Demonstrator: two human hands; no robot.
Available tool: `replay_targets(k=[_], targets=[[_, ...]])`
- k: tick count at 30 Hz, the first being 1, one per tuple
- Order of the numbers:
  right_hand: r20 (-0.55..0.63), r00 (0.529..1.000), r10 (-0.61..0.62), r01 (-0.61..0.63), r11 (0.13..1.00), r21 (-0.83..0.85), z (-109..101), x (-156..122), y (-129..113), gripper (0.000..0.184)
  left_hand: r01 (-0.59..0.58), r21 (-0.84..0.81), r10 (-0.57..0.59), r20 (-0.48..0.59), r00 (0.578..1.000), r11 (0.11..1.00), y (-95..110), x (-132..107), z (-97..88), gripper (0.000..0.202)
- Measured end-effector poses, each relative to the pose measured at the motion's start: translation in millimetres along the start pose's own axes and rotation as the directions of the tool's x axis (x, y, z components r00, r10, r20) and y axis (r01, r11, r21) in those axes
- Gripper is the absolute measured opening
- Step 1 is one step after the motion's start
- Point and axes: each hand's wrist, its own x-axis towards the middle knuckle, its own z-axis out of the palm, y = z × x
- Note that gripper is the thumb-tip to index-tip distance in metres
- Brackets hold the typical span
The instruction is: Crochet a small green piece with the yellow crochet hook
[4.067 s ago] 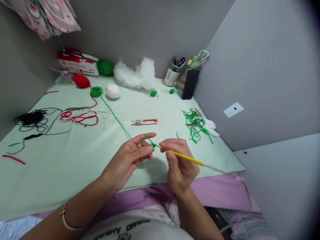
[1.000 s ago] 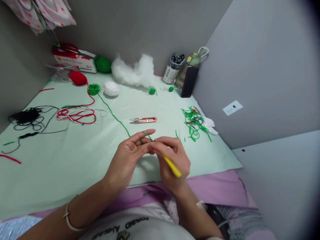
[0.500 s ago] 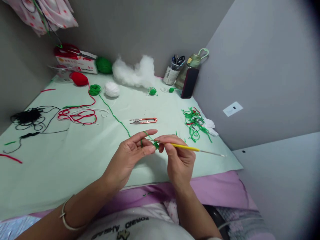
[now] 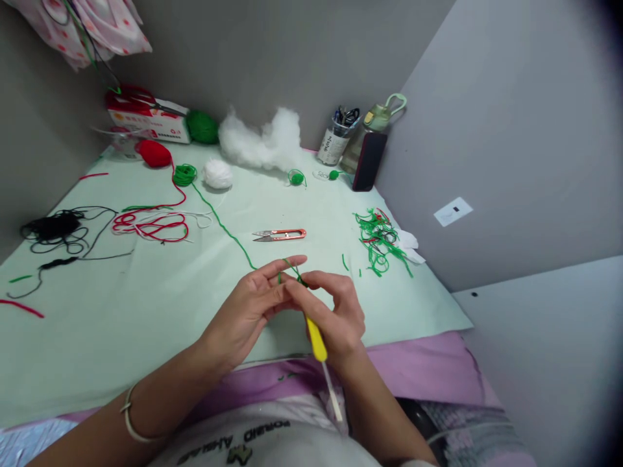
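My left hand [image 4: 253,305] pinches a small piece of green crochet work [image 4: 298,277] between thumb and fingers, with the green yarn strand [image 4: 221,224] looped over its forefinger and running back to a green coil [image 4: 185,174]. My right hand [image 4: 335,311] is closed round a yellow-handled crochet hook [image 4: 317,340]; the hook's tip is at the green work and its tail points down toward my body. Both hands meet just above the near edge of the pale green table [image 4: 146,305].
Orange thread snips [image 4: 280,235] lie just beyond my hands. A heap of green yarn scraps [image 4: 382,240] is at the right. Red yarn [image 4: 150,227], black yarn [image 4: 53,230], white stuffing [image 4: 260,143], a pen cup [image 4: 335,139], a bottle and a dark phone [image 4: 368,162] stand farther back.
My right hand has turned the hook: half a second ago its tail pointed out to the right, now it points down toward me. The left hand has kept its pinch.
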Motion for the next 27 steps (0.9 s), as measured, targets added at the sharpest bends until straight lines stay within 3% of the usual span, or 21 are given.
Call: replay_targets(k=[3, 5, 7, 9, 13, 17, 19, 21, 24, 26, 27], targets=[[-0.105, 0.967, 0.234, -0.19, 0.928, 0.319, -0.2, 3.9, 1.6, 0.025, 0.069, -0.026, -0.068, 0.041, 0.997, 0.997, 2.3, 0.2, -2.8, 0.035], [-0.097, 0.912, 0.399, -0.289, 0.791, 0.54, -0.8, 8.0, 2.5, 0.021, 0.028, -0.001, -0.028, 0.029, 0.999, 1.0, 2.8, -0.1, -3.1, 0.033], [-0.035, 0.888, 0.459, -0.339, 0.704, 0.624, -0.6, 11.4, 3.0, 0.019, -0.044, 0.044, 0.043, 0.027, 0.999, 0.998, 2.0, -0.8, -1.6, 0.032], [0.01, 0.898, 0.439, -0.353, 0.707, 0.613, 0.1, 12.8, 3.0, 0.016, -0.091, 0.096, 0.087, 0.043, 0.995, 0.991, 0.3, -1.5, 0.6, 0.034], [-0.018, 0.93, 0.367, -0.302, 0.794, 0.528, 1.5, 7.1, 2.1, 0.02, -0.125, 0.155, 0.123, 0.023, 0.992, 0.98, -3.4, -1.6, 3.3, 0.027], [-0.027, 0.987, 0.158, -0.147, 0.96, 0.238, 3.1, -3.4, 2.7, 0.038, -0.084, 0.044, 0.085, -0.019, 0.996, 0.996, -6.8, 0.8, 3.4, 0.033], [-0.069, 0.993, 0.101, -0.086, 0.978, 0.191, 2.6, -4.8, 4.1, 0.039, -0.017, -0.026, 0.018, 0.017, 1.0, 1.0, -7.3, 2.7, 1.7, 0.033], [-0.066, 0.971, 0.229, -0.196, 0.926, 0.322, 0.7, -2.0, 5.4, 0.029, 0.034, -0.059, -0.031, 0.035, 0.999, 0.998, -6.1, 4.5, -0.9, 0.031], [-0.072, 0.86, 0.505, -0.363, 0.704, 0.61, -1.6, 6.4, 5.8, 0.019, 0.004, -0.034, -0.004, -0.004, 1.0, 0.999, -2.6, 5.3, -2.7, 0.025], [-0.006, 0.822, 0.57, -0.404, 0.59, 0.699, -0.8, 11.0, 4.7, 0.018, -0.073, 0.033, 0.073, -0.014, 0.997, 0.997, -1.2, 4.2, -1.5, 0.024], [0.023, 0.825, 0.564, -0.416, 0.581, 0.699, 0.2, 12.4, 4.0, 0.017, -0.109, 0.072, 0.109, -0.007, 0.994, 0.991, -1.2, 3.3, -0.5, 0.026]])
